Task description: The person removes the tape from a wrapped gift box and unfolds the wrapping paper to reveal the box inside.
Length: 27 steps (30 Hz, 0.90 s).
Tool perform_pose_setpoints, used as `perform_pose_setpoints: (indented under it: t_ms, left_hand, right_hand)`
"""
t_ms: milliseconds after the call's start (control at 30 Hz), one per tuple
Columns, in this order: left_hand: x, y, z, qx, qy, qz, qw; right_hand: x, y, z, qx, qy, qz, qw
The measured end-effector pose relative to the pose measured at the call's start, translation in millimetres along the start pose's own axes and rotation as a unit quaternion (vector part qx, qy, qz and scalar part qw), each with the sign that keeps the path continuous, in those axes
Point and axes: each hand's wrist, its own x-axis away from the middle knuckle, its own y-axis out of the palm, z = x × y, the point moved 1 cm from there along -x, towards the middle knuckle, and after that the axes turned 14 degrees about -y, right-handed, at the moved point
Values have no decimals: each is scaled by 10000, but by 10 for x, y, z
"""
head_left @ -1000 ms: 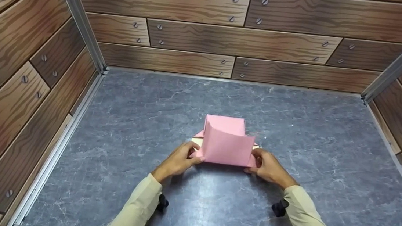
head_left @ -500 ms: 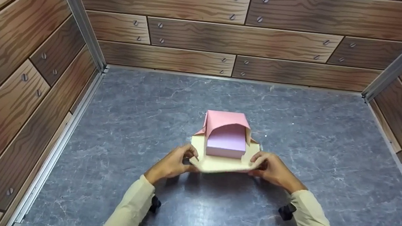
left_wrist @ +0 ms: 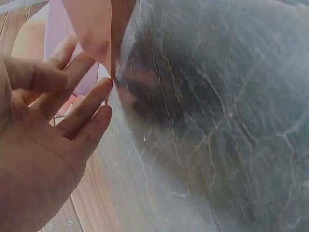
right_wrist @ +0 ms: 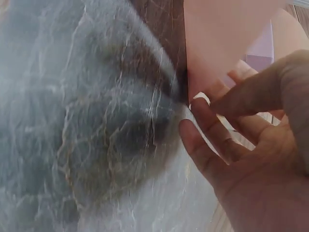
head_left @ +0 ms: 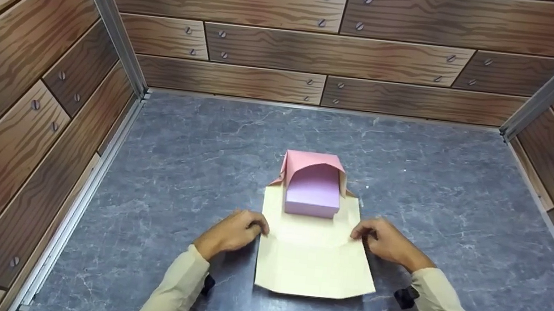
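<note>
A sheet of wrapping paper, pink outside and cream inside [head_left: 316, 271], lies spread toward me on the table. On it sits a light purple box [head_left: 312, 197], its far part covered by a pink arched fold [head_left: 313, 158] of the paper. My left hand [head_left: 235, 230] has its fingertips at the paper's left edge. At the opposite edge, the fingertips of my right hand [head_left: 390, 241] touch the paper. Both wrist views show the fingers loosely spread along the paper edge, thumbs apart from it. The near flap has bevelled corners.
Grey marbled tabletop [head_left: 194, 168] surrounds the paper. Wood-patterned panels [head_left: 267, 48] rise at the back and both sides, with metal strips at the corners. A small dark device [head_left: 406, 297] is strapped at the right wrist.
The near flap, raised in front of the box a second ago, has swung down toward me and now lies unfolded, cream side up. Both hands have spread apart slightly, uncovering the purple box.
</note>
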Motion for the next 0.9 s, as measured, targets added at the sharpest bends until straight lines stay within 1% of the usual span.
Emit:
perform_pose_setpoints:
  t_ms: [67, 167, 233, 400, 500, 567, 633, 800, 900]
  left_hand:
    - [2, 21, 17, -250, -40, 68, 9997]
    - [1, 77, 45, -695, 48, 130, 9975]
    - [3, 127, 61, -989, 135, 102, 9950]
    - [5, 253, 69, -1767, 201, -77, 9840]
    - [0, 300, 57, -2102, 242, -133, 9773]
    - [1, 311, 52, -2203, 255, -160, 9750]
    - [1, 312, 48, -2215, 269, -202, 9746]
    - [3, 315, 36, -2254, 283, -283, 9734]
    - [5, 305, 61, -2292, 268, -302, 9725]
  right_hand:
    - [10, 11, -19, 85, 106, -38, 9999]
    - [26, 52, -42, 212, 230, -98, 9995]
    - [40, 95, -58, 428, 229, -146, 9987]
    - [74, 197, -83, 962, 173, -304, 9947]
    - [79, 230, -78, 1198, 82, -343, 9922]
    - [78, 236, -72, 1313, 35, -370, 9906]
    - [82, 235, -59, 1373, 17, -380, 9898]
    - [103, 234, -57, 1287, 122, -356, 9910]
    - [96, 201, -82, 1229, 135, -437, 9914]
